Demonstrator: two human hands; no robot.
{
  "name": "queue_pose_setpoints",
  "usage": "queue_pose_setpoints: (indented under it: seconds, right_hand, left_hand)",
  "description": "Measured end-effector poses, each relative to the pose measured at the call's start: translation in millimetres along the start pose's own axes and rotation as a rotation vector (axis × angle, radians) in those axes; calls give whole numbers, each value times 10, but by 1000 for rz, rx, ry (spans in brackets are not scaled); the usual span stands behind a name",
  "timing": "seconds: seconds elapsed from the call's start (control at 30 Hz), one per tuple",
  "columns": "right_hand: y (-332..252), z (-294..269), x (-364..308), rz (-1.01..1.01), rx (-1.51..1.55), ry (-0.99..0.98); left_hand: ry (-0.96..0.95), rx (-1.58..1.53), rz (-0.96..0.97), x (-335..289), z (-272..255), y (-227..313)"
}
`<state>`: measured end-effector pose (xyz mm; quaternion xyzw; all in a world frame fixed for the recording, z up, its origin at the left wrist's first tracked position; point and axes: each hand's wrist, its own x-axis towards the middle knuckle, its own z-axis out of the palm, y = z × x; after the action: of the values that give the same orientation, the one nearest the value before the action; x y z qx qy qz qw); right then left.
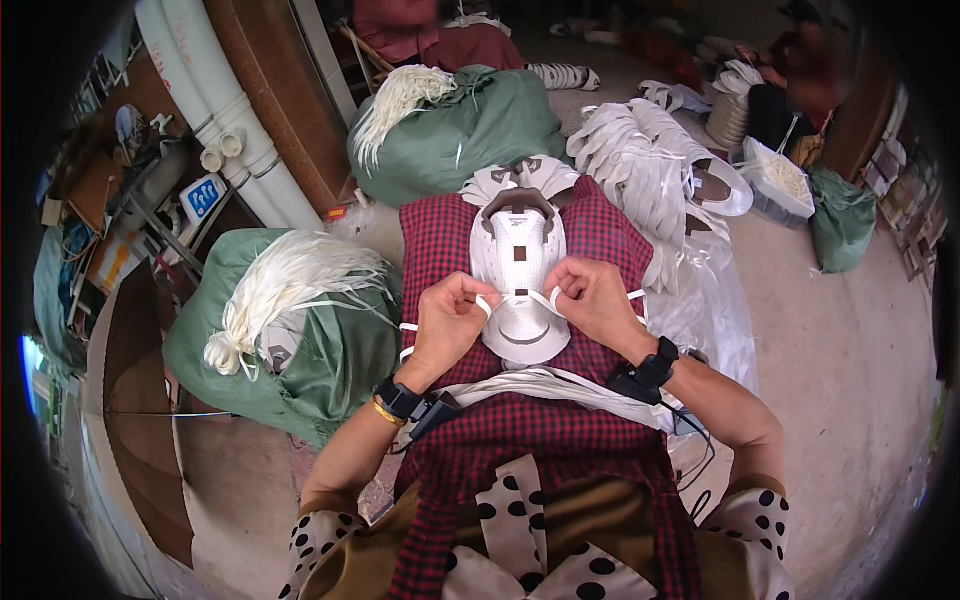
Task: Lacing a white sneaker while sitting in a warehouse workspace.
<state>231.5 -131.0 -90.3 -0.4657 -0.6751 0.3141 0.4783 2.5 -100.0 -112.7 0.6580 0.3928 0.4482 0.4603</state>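
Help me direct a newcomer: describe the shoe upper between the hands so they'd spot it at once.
Find the big red-and-black checked cloth in mid-view. Over it, between the left hand and right hand, lies a white shoe upper with brown patches down its centre. Unlike the stacked uppers to the right, it has white lace strands pinched in both hands.

2 hands, fingers in pinch grips

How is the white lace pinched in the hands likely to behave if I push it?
Likely floppy: the white lace curves beside the left hand. Probably light, being a narrow strip. Pushed, it would probably buckle, given that bent shape.
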Motion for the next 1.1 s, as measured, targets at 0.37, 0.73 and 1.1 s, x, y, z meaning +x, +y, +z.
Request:
queue_pose_setpoints:
  seconds: [0.37, 0.73, 1.1]
  right_hand:
    - [-63, 98, 67, 63, -103, -18]
    - [80, 62, 71, 101, 46, -33]
    - [-180, -188, 275, -336, -543, -251]
  left_hand:
    - [21, -16, 18, -17, -52, 154]
    - [56, 215, -46, 86, -16, 205]
    - [-324, 747, 424, 270, -191, 605]
